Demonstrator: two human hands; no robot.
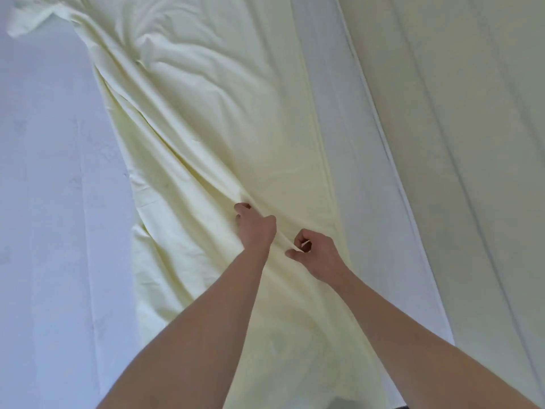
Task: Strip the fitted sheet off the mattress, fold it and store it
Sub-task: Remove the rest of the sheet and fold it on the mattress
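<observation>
Reaching arms: both bare forearms stretch forward from the lower edge over the bedding.
Right hand [317, 256]: fingers and thumb curl round a raised fold of the fitted sheet [212, 119], pinching it.
Left hand [256, 225]: just beside the right and slightly farther out, fingers curled round the same ridge of cloth.
Sheet position: pale yellow, lying in a long loose band on the white mattress [53, 178], creases running away from the hands.
Far end: it bunches into wrinkles, one corner trailing to the upper left.
Right side: bare mattress edge beside a pale panelled surface [460, 119].
</observation>
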